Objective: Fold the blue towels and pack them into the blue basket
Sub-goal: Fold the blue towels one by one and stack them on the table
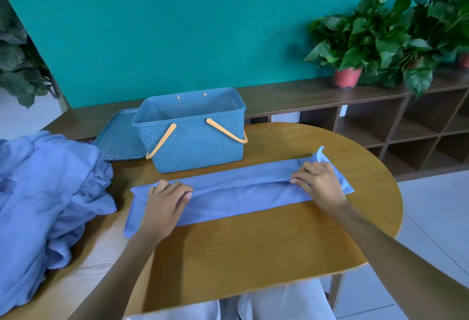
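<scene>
The left hand (165, 205) covers the near-left end of the folded towel (236, 193), and the right hand (317, 185) hides most of its far end, so the grip beneath cannot be told. Left of the left hand, the towel pile (45, 193) runs off the frame edge. The lid (119, 139) beyond the left hand is partly hidden behind the basket (193, 142).

The rounded wooden table (253, 243) bears a towel strip (241, 193) under both hands, basket (193, 142) beyond them, lid (119, 139) and apparently unfolded towels (43, 193) past the left hand.
</scene>
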